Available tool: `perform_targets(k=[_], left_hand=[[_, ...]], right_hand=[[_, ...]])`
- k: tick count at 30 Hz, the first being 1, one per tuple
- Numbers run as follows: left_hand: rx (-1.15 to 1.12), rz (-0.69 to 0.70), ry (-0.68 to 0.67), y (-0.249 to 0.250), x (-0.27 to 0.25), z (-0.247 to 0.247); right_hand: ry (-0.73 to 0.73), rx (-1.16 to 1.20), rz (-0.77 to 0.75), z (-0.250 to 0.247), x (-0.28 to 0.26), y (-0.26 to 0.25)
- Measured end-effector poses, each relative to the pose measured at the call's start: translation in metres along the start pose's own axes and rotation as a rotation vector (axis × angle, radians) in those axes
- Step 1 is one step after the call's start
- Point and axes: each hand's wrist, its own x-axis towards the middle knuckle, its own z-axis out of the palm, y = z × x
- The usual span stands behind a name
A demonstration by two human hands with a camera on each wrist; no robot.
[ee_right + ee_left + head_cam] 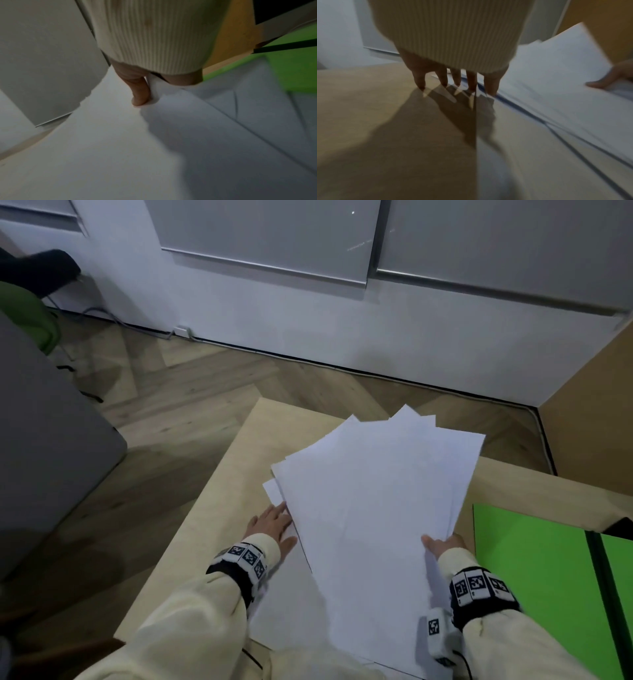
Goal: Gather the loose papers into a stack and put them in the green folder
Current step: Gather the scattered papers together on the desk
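Note:
A fanned bundle of white papers (373, 501) is lifted at an angle over the light wooden table (226, 491). My right hand (442, 544) pinches the bundle's right edge, thumb on top (139, 97). My left hand (272, 525) lies flat on the table at the bundle's left edge, fingers straight (455, 79), touching a sheet that still lies flat (291, 611). The papers (556, 83) rise to the right in the left wrist view. The green folder (534, 583) lies open at the right, with a dark spine (606, 594).
Wooden floor (191, 385) lies beyond the table's far edge. A grey sofa (44, 446) stands at the left, a wooden cabinet side (596, 405) at the right, and a white wall with grey panels (274, 241) behind.

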Motion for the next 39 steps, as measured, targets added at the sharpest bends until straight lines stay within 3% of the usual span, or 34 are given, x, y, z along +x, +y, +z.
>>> perform_targets(k=[4, 8, 11, 13, 17, 20, 26, 30, 35, 39], left_hand=[[-0.228, -0.053, 0.119, 0.014, -0.004, 0.004], [-0.503, -0.392, 0.121, 0.025, 0.004, -0.005], [-0.592, -0.645, 0.081, 0.034, 0.012, -0.015], [-0.620, -0.743, 0.051, 0.039, 0.017, -0.019], [-0.580, -0.744, -0.021, 0.051, 0.023, -0.020], [-0.569, -0.761, -0.014, 0.057, 0.023, -0.019], [-0.564, -0.789, -0.008, 0.059, 0.018, -0.015], [-0.605, -0.813, -0.011, 0.056, 0.013, -0.009], [-0.608, -0.771, -0.045, 0.048, 0.007, -0.007], [-0.648, -0.637, -0.189, 0.026, 0.034, 0.009]], right_hand=[[0.020, -0.057, -0.071, 0.021, -0.004, -0.001], [-0.003, -0.050, -0.152, 0.036, -0.013, 0.000], [0.002, -0.055, -0.194, 0.043, -0.019, 0.003], [0.000, -0.071, -0.197, 0.045, -0.022, 0.002], [-0.050, -0.102, -0.221, 0.043, -0.023, 0.001], [-0.090, -0.138, -0.148, 0.036, -0.026, -0.001], [-0.267, -0.431, -0.003, 0.031, -0.044, -0.005], [-0.318, -0.545, -0.040, 0.031, -0.046, 0.005], [-0.308, -0.295, -0.075, 0.033, -0.037, 0.018], [-0.334, -0.368, -0.019, 0.034, -0.050, 0.023]])
